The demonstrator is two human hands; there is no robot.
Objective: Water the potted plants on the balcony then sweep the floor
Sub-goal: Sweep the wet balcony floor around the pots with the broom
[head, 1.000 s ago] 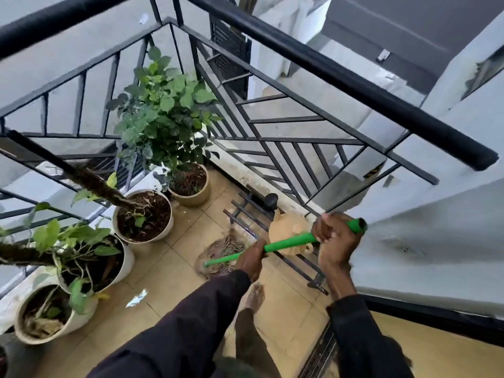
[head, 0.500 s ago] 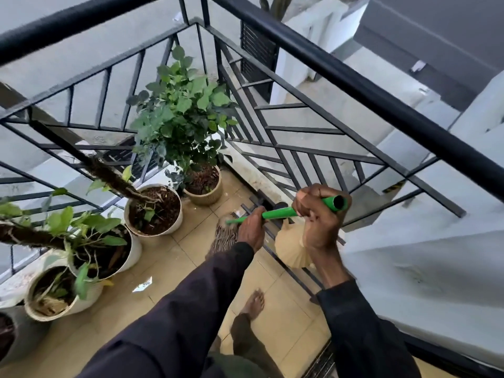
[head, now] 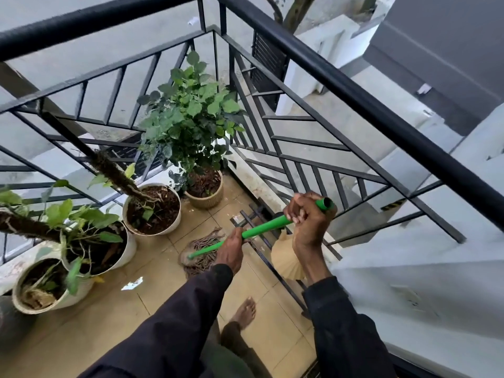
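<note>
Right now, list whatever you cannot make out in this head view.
Head view:
The mop head: partly covered by the left hand gripping the green handle.
The tan object: behind the wrist of the right hand; identity unclear.
The dark shape: cut off by the left edge.
The white scrap: too small to identify.

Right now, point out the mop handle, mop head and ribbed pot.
mop handle (head: 261, 230): head view, middle of the green shaft.
mop head (head: 199, 264): head view, strings on the tiles.
ribbed pot (head: 205, 202): head view, outer wall.
</note>
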